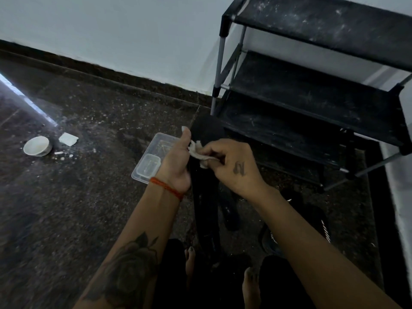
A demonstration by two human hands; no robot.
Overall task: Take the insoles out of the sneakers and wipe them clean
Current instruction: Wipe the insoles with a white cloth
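Observation:
A long black insole [206, 186] stands nearly upright in front of me, its toe end up near the shoe rack. My left hand [177, 161] grips its left edge, thumb raised along the side. My right hand [231, 166] pinches a crumpled white wipe [197, 152] and holds it against the insole's face. A black sneaker [296, 221] with white marks lies on the floor below my right forearm, and another dark shoe shape [230, 214] lies just right of the insole.
A clear plastic tray [153, 150] with a small tub inside sits on the dark speckled floor behind my left hand. A white bowl [36, 146] and a white packet [68, 138] lie far left. The dusty black shoe rack [312, 97] stands at right. My bare feet [252, 286] show below.

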